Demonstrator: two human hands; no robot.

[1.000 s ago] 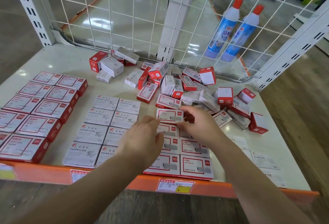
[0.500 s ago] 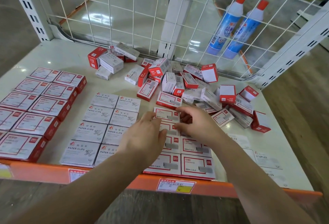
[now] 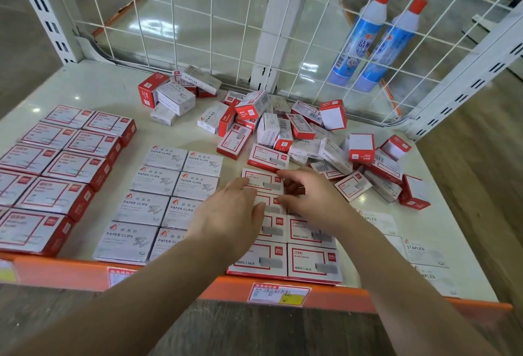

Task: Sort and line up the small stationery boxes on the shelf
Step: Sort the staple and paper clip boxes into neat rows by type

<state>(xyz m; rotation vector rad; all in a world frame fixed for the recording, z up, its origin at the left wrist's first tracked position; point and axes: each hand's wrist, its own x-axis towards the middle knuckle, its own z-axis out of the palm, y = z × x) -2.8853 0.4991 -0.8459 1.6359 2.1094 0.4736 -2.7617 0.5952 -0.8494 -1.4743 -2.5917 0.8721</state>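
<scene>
Shelf (image 3: 93,84): staple boxes (image 3: 284,259) in two columns at the front edge, paper-clip boxes (image 3: 158,186) just left, loose pile (image 3: 297,135) behind. Left hand (image 3: 226,214), fingers straight, rests flat on the left column. Right hand (image 3: 314,194), fingers slightly bent, touches the rearmost box (image 3: 261,180); whether it grips cannot be told.

Paper-clip boxes (image 3: 167,191) left of staple-box rows (image 3: 297,245) — loose pile (image 3: 300,135) behind, bottles (image 3: 368,41) beyond mesh (image 3: 198,16).
</scene>
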